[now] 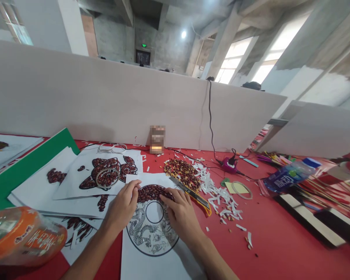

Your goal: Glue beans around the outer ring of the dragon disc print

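A white sheet (154,268) with a printed ring of dragon patterns lies before me. Dark red beans (150,192) cover the upper band of the ring, while its lower part shows bare print. My left hand (125,204) rests at the sheet's upper left edge, fingers bent together beside the beans; anything in its fingertips is hidden. On the right end of the bean band, my right hand (181,210) is closed with its fingertips down on the beans; whatever they pinch is too small to make out. A utility knife (192,193) with a yellow end lies beyond it.
Loose mixed beans (182,171) and white paper strips (212,186) are scattered at right. Bean-decorated sheets (67,190) and an orange-labelled jar (26,237) stand left. A purple power socket (230,165), a blue packet (290,175) and dark-edged blocks (309,219) lie right. A partition (119,101) closes the back.
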Demonstrator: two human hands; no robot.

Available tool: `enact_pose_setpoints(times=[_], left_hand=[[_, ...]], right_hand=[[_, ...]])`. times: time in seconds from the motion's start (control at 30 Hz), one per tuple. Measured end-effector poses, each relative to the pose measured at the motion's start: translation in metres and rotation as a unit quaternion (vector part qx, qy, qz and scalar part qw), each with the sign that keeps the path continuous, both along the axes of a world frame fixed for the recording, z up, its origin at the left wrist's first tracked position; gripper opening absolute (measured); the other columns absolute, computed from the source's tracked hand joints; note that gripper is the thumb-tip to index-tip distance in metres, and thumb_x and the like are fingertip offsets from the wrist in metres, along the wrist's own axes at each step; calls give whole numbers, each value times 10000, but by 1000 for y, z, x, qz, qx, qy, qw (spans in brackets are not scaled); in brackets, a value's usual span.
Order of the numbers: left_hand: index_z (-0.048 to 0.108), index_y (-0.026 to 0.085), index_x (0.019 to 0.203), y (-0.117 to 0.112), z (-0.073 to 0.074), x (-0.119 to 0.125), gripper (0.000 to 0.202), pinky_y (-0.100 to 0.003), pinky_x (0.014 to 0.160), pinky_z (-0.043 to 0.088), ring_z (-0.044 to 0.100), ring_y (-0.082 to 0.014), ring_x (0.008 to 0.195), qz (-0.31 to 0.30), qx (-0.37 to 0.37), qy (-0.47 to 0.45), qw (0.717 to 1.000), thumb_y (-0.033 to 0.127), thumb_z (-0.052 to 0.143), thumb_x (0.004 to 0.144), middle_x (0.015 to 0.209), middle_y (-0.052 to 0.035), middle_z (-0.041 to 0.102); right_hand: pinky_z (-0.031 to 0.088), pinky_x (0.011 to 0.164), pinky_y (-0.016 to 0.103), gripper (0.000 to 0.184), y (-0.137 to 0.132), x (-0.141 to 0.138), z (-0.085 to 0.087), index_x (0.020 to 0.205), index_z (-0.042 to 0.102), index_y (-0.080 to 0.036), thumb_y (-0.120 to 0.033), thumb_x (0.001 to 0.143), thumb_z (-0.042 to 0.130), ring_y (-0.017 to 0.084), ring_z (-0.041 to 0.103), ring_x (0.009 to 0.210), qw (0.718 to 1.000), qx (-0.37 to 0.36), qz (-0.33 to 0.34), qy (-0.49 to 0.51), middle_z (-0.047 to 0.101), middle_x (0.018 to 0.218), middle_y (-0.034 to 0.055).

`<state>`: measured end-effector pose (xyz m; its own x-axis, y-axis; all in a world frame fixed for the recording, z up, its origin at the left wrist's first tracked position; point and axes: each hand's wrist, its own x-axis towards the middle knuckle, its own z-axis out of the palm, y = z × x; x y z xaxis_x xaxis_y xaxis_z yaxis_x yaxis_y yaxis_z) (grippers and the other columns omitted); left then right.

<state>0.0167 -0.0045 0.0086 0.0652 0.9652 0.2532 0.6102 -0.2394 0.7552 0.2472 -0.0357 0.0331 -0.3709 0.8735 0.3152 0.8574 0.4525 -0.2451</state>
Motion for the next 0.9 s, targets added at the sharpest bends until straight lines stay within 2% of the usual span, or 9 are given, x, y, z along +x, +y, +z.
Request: enact_pose_setpoints(times=[0.13,0.23,0.37,0.53,0.77,0.9], left_hand=[[572,262,1234,-8,-2,-2,327,-379,952,537,661,-216,1108,0,18,12,1000,299,321,1029,1182,-54,695],[580,246,1236,-15,1,-1,332,-375,1005,524,644,-208,1151,-35,52,33,997,258,324,1026,1211,-70,682],[573,222,1318,-15,7,5,388,-391,1087,490,589,-205,1257,-85,82,80,990,209,329,1016,1314,-88,648],[530,208,1423,-9,7,12,433,-425,1180,416,495,-202,1385,-129,88,141,978,237,339,1035,1466,-78,570],[402,245,1535,-9,1,11,491,-462,1218,344,378,-221,1477,-175,89,210,958,288,356,1049,1593,-54,412],[377,270,1547,-10,3,9,496,-456,1227,323,342,-217,1495,-206,79,204,954,303,366,1052,1606,-32,379]], right_hand=[[431,1070,447,554,-1,-3,3,1447,532,-227,-64,927,431,240,513,1304,999,-13,33,23,572,1441,90],[396,1133,475,509,-2,-7,3,1515,448,-197,-228,1006,444,259,426,1417,996,-39,75,-13,460,1551,91],[324,1206,500,592,-3,-6,-6,1565,359,-173,-381,1022,470,274,312,1496,992,-54,108,-47,328,1616,98],[296,1232,508,603,-2,-2,-15,1587,299,-185,-376,1035,448,260,270,1514,990,-55,119,-48,273,1630,90],[288,1237,510,647,-4,-1,-14,1599,257,-192,-393,1026,477,264,253,1519,989,-57,129,-43,256,1634,86],[306,1230,493,681,-3,-2,-11,1613,205,-214,-425,1025,477,258,270,1514,990,-56,121,-37,246,1638,82]])
